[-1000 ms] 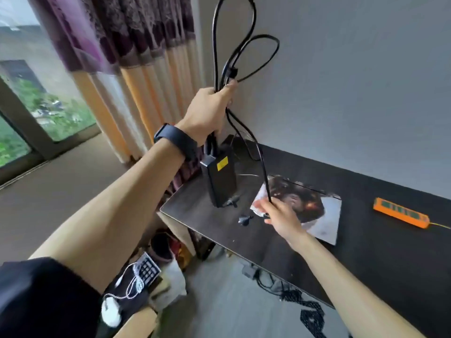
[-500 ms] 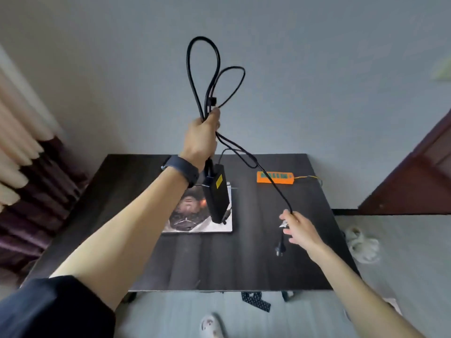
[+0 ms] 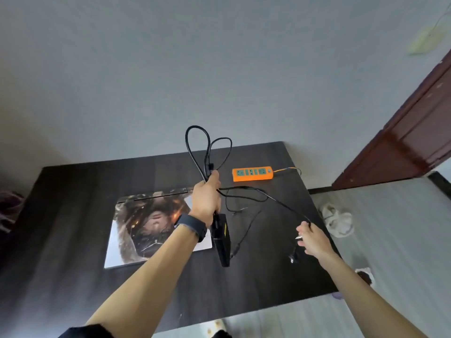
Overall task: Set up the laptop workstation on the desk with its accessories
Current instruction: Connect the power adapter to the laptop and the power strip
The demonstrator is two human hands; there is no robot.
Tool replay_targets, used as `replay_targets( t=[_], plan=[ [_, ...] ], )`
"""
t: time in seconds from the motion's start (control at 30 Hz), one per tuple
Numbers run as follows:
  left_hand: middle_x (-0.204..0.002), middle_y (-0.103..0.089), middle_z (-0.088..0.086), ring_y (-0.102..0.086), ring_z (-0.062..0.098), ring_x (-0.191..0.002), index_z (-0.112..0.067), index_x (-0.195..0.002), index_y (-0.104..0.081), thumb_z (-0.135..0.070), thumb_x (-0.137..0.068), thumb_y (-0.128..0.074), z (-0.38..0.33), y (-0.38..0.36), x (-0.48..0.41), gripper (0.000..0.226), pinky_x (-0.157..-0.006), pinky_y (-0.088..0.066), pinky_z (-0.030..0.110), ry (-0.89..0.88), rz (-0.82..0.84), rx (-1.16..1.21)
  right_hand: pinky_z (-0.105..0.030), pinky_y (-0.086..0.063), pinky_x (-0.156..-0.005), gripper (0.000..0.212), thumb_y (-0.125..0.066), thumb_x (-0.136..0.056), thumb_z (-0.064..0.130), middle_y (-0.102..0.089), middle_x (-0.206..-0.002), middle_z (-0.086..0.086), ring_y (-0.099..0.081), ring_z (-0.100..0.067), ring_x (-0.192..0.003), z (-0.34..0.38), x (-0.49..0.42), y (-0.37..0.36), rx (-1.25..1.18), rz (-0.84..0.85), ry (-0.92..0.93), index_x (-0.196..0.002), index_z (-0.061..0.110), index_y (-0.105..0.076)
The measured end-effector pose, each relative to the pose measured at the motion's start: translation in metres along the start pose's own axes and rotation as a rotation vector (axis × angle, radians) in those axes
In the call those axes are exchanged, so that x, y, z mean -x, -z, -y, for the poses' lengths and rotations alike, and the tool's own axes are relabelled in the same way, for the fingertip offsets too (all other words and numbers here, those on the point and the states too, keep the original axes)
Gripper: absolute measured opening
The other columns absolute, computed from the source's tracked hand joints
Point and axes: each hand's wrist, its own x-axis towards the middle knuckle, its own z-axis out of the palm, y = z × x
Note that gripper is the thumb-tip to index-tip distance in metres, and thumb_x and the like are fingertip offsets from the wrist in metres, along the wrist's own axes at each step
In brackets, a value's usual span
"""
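Note:
My left hand grips a bundle of black charger cable above the dark desk. Two loops stick up from my fist. The black power brick with a yellow label hangs below that hand. A closed laptop with a picture skin lies flat on the desk, left of the brick. My right hand pinches the cable near its end at the desk's right side, and the plug dangles just under it. An orange power strip lies at the back right of the desk.
A thin second lead with a small connector trails over the desk between my hands. A dark red door stands at the right. White slippers lie on the grey floor beside the desk. The grey wall rises behind the desk.
My view has swung from the curtain side to face the desk squarely. My left hand has come lower with the cable bundle. My right hand has drawn the cable end out to the right.

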Motion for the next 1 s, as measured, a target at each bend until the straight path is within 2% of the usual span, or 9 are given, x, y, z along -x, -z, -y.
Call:
replay_targets(
  t=[0.1, 0.13, 0.2, 0.37, 0.5, 0.6, 0.73, 0.9, 1.0],
  plan=[
    [-0.073, -0.058, 0.032, -0.023, 0.012, -0.031, 0.012, -0.127, -0.035, -0.042, -0.101, -0.046, 0.017, 0.003, -0.020, 0.060, -0.042, -0.019, 0.024, 0.070, -0.002, -0.012, -0.049, -0.055, -0.093, 0.037, -0.036, -0.105, 0.040, -0.067, -0.091, -0.001, -0.069, -0.024, -0.093, -0.006, -0.016, -0.011, 0.073, -0.016, -0.032, -0.108, 0.016, -0.064],
    [-0.055, -0.044, 0.019, -0.021, 0.012, -0.031, -0.012, -0.083, -0.031, -0.042, -0.101, -0.045, 0.022, 0.005, -0.027, 0.038, -0.041, -0.019, 0.023, 0.116, 0.009, -0.011, -0.050, -0.054, -0.094, 0.037, -0.036, -0.104, 0.040, -0.067, -0.090, -0.002, -0.068, -0.025, -0.094, -0.010, -0.021, -0.015, 0.092, -0.013, -0.044, -0.107, 0.016, -0.064],
    [-0.042, -0.025, -0.001, -0.018, 0.011, -0.031, -0.017, -0.069, -0.039, -0.042, -0.101, -0.045, 0.029, 0.009, -0.038, 0.041, -0.037, -0.018, 0.020, 0.182, 0.014, 0.018, -0.052, -0.054, -0.095, 0.037, -0.037, -0.104, 0.040, -0.068, -0.089, -0.003, -0.068, -0.026, -0.095, -0.013, -0.030, -0.024, 0.096, -0.014, -0.062, -0.108, 0.014, -0.064],
    [-0.041, -0.021, -0.008, -0.018, 0.011, -0.031, -0.021, -0.065, -0.037, -0.039, -0.101, -0.047, 0.065, 0.016, -0.054, 0.042, -0.037, -0.019, 0.020, 0.322, -0.099, 0.122, -0.045, -0.053, -0.089, 0.039, -0.046, -0.104, 0.040, -0.067, -0.107, -0.012, -0.066, -0.030, -0.097, -0.002, -0.046, -0.041, 0.131, -0.132, -0.096, -0.121, 0.009, -0.061],
    [-0.038, -0.023, -0.008, -0.020, 0.010, -0.029, -0.019, -0.069, -0.040, -0.036, -0.102, -0.045, 0.100, 0.019, -0.068, 0.037, -0.039, -0.021, 0.021, 0.419, -0.231, 0.177, -0.035, -0.055, -0.085, 0.061, -0.069, -0.093, 0.038, -0.047, -0.144, -0.009, -0.065, -0.026, -0.111, 0.022, -0.031, -0.051, 0.227, -0.158, 0.133, -0.144, 0.017, -0.043],
    [-0.036, -0.024, -0.009, -0.020, 0.009, -0.026, -0.019, -0.070, -0.040, -0.031, -0.102, -0.043, 0.102, 0.014, -0.079, 0.034, -0.038, -0.021, 0.022, 0.484, -0.318, 0.263, -0.024, -0.052, -0.085, 0.049, -0.069, -0.087, 0.052, -0.059, -0.120, 0.008, -0.062, -0.010, -0.104, 0.023, -0.013, -0.066, 0.335, 0.133, 0.393, -0.127, 0.027, -0.055],
    [-0.037, -0.024, -0.010, -0.023, 0.007, -0.027, -0.019, -0.070, -0.039, -0.026, -0.102, -0.042, 0.095, -0.001, -0.085, 0.033, -0.043, -0.021, 0.023, 0.534, -0.305, 0.368, -0.028, -0.047, -0.099, 0.076, -0.070, -0.082, 0.052, -0.054, -0.141, 0.008, -0.057, -0.014, -0.123, 0.027, 0.004, -0.099, 0.391, 0.667, 0.360, -0.148, 0.026, -0.042],
    [-0.044, -0.030, -0.011, -0.028, 0.005, -0.032, -0.021, -0.070, -0.044, -0.028, -0.100, -0.051, 0.092, -0.019, -0.085, 0.031, -0.045, -0.025, 0.022, 0.558, -0.194, 0.325, -0.034, -0.047, -0.108, 0.099, -0.084, -0.064, 0.058, -0.056, -0.142, 0.011, -0.057, -0.012, -0.126, 0.050, -0.010, -0.124, 0.348, 0.834, 0.329, -0.148, 0.029, -0.039],
    [-0.047, -0.035, -0.011, -0.033, 0.005, -0.036, -0.021, -0.072, -0.045, -0.031, -0.099, -0.056, 0.084, -0.021, -0.087, 0.030, -0.043, -0.028, 0.021, 0.554, -0.142, 0.274, -0.037, -0.052, -0.096, 0.085, -0.083, -0.063, 0.059, -0.063, -0.125, 0.008, -0.062, -0.018, -0.111, 0.063, -0.014, -0.126, 0.435, 0.834, 0.367, -0.133, 0.027, -0.047]
  ],
)
